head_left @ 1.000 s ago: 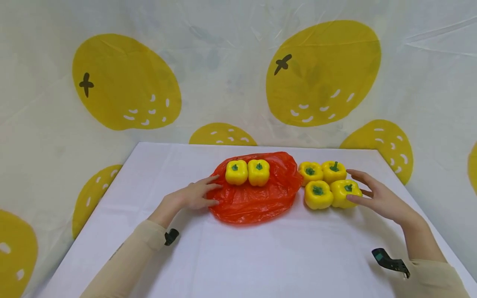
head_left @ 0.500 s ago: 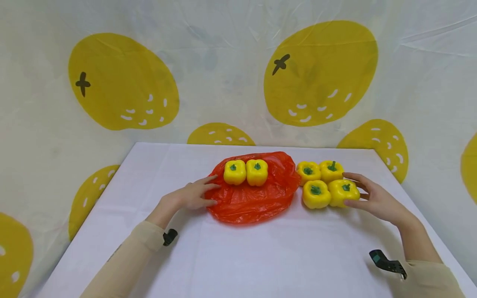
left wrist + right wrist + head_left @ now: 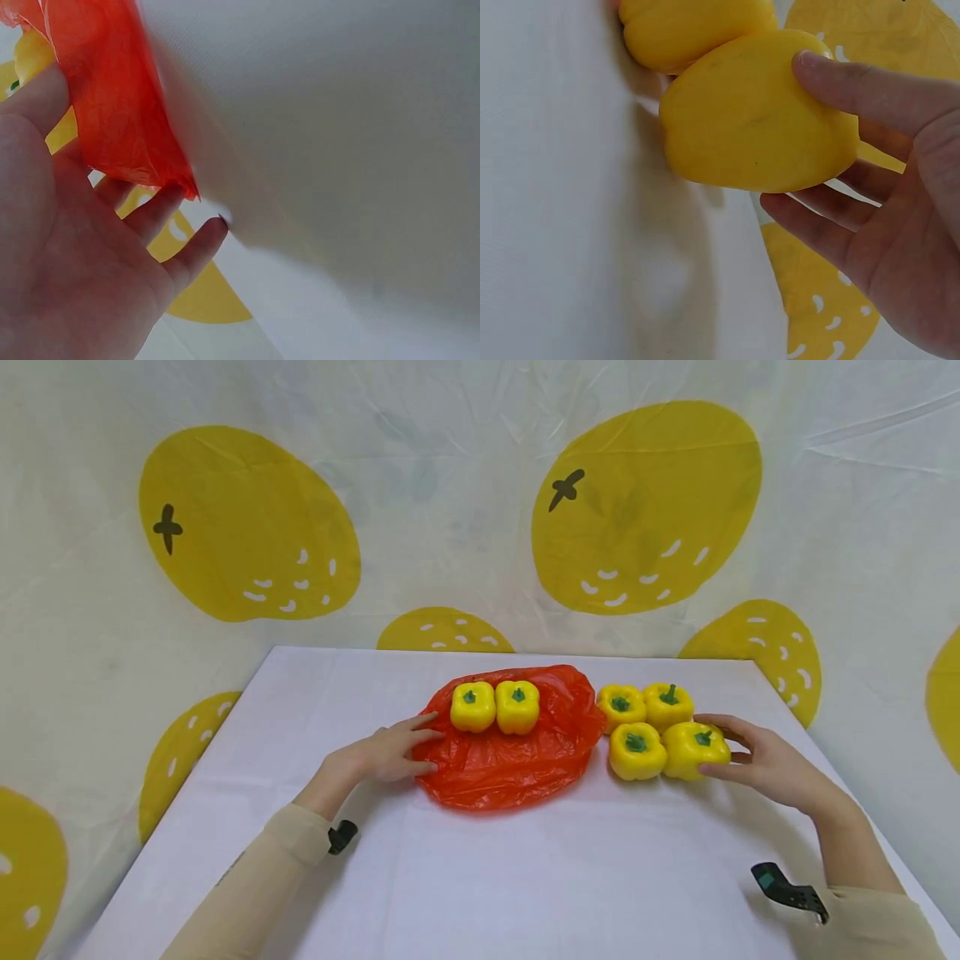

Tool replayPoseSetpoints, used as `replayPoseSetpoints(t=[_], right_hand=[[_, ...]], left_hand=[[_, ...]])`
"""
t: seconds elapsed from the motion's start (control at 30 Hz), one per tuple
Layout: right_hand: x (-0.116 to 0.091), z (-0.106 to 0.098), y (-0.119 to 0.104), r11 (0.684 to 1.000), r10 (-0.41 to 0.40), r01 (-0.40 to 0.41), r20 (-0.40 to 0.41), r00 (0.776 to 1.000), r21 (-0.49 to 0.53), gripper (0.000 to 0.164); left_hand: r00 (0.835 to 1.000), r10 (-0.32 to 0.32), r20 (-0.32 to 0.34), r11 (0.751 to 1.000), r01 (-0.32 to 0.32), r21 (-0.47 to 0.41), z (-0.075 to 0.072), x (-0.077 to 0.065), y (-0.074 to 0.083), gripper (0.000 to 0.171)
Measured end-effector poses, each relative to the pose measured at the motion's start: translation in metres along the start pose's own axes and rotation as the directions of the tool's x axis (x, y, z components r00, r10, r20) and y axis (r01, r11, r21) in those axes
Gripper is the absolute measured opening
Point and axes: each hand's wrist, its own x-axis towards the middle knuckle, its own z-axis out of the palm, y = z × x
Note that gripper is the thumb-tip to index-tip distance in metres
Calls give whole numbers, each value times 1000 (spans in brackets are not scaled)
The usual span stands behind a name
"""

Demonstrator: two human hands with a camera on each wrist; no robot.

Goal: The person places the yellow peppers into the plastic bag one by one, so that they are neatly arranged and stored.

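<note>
"Here we go, what have you got on the feed?"

"The right hand [image 3: 768, 768] has a glossy, blocky yellow bell pepper [image 3: 684, 758] in its grip, thumb on the near side, fingers round behind. I can't tell whether it's raised off the white-covered worktop [image 3: 525, 877]."

"And the left?"

"I see the left hand [image 3: 386, 753] with fingers spread, right at the left edge of a crumpled red plastic bag [image 3: 498, 777]."

"How far along are we?"

"Part-way, I'd judge! Two peppers sit side by side on the bag, a left yellow pepper [image 3: 472, 718] and a right yellow pepper [image 3: 517, 720]. Four are off it, to its right: the gripped one, a front-left yellow pepper [image 3: 637, 764], a back-left yellow pepper [image 3: 613, 717] close against the bag, and a back-right yellow pepper [image 3: 666, 716]."

"Any writing?"

"No brand, label or lettering I can read; the white backdrop [image 3: 450, 527] carries only printed yellow fruit shapes."
</note>
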Motion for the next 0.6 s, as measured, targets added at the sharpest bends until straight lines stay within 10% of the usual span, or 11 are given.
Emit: replayPoseSetpoints(t=[0.6], right_hand=[[8,-42,-43,999,32,-35,-80,996,-38,69]], left_hand=[[1000,14,-5,1000,-14,0,-2,-2,3,64]])
